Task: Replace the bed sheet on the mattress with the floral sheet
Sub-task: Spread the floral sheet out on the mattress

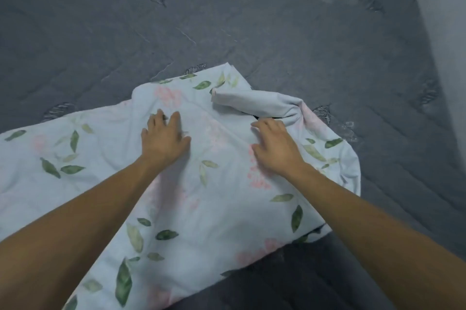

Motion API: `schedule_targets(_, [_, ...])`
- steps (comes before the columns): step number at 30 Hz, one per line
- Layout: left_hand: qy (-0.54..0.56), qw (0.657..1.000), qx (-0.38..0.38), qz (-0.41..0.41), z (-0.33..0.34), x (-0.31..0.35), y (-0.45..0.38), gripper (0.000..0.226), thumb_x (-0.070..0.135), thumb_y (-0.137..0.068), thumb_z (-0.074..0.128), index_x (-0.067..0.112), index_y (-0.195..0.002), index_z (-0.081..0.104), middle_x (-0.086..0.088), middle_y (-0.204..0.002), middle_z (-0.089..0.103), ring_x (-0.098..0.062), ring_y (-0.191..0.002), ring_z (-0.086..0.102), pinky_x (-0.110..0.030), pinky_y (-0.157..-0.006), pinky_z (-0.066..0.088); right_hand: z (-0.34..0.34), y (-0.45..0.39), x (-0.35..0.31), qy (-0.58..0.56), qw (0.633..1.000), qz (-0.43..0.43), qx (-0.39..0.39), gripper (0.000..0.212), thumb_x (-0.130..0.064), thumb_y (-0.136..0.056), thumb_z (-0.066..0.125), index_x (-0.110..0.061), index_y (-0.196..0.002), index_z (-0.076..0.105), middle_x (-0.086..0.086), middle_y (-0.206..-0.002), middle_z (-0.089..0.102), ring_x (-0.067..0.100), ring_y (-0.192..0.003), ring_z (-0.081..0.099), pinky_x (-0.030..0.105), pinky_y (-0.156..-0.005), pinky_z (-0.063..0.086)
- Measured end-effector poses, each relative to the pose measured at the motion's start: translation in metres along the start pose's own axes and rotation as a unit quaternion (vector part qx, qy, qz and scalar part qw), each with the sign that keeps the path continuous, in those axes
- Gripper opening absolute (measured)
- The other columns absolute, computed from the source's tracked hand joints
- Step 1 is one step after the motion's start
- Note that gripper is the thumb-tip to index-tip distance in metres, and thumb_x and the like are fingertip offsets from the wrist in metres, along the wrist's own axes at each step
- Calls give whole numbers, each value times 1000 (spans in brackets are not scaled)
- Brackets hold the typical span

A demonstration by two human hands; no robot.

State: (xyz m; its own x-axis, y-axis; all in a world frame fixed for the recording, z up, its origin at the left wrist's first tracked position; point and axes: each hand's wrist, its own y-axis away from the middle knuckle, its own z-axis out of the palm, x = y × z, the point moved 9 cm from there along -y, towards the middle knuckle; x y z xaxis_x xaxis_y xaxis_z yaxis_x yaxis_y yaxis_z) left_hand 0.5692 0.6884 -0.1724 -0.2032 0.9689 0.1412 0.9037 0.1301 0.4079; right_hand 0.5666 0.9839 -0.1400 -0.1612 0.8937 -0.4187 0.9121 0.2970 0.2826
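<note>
The floral sheet (214, 196), pale blue with green leaves and pink flowers, lies bunched and partly folded on the near part of the grey quilted mattress (227, 19). Its far right corner is rolled over into a plain pale fold (254, 104). My left hand (164, 137) rests palm down on the sheet with fingers spread. My right hand (273, 140) lies on the sheet just below the rolled fold, fingers stretched toward it and slightly bent; nothing is pinched as far as I can see. Both bare forearms reach in from the bottom.
The mattress has a stitched leaf pattern and runs bare across the whole top half of the view. A light grey wall (443, 44) borders it on the right. The sheet runs off the left edge of the view.
</note>
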Motion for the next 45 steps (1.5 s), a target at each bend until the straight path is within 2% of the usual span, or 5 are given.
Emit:
schedule_targets(10, [-1,998,-54,7,25,-55,1,16,15,-90,58,15,-89,74,-7,-93,69,-32,-89,67,-36,-70,51,20,-105,-38,198,976,11,-90,71,-48,-96,60,-33,-158,28,8,-145,53,37,-132,50,47,-101,43])
schedule_targets(16, [30,995,-89,42,47,-68,23,7,26,-97,58,19,-96,60,-2,-91,67,-25,-82,62,-34,-66,43,3,-112,-26,244,964,78,-73,21,-19,-97,53,-15,-114,64,13,-120,62,36,-111,59,43,-88,45])
schedule_targets(31, [168,981,82,47,4,-110,29,35,29,-95,62,23,-126,47,1,-114,52,-23,-99,55,-43,-74,52,102,-195,-235,87,974,-172,-121,73,-19,-93,61,-28,-158,30,1,-167,30,26,-156,20,45,-119,30])
schedule_targets(37, [95,994,50,35,-30,-151,-41,78,39,-86,74,19,-152,38,-9,-150,43,-32,-139,37,-47,-109,37,102,-196,-237,144,970,-165,-102,16,-25,-88,65,-17,-90,52,11,-100,68,37,-99,61,39,-76,38])
schedule_targets(45, [49,989,56,127,-36,-154,-6,37,56,-89,51,20,-88,58,-2,-92,60,-32,-94,59,-41,-71,44,80,-137,-240,120,947,-299,1,24,-32,-84,70,-12,-82,58,4,-93,50,28,-87,48,39,-66,38])
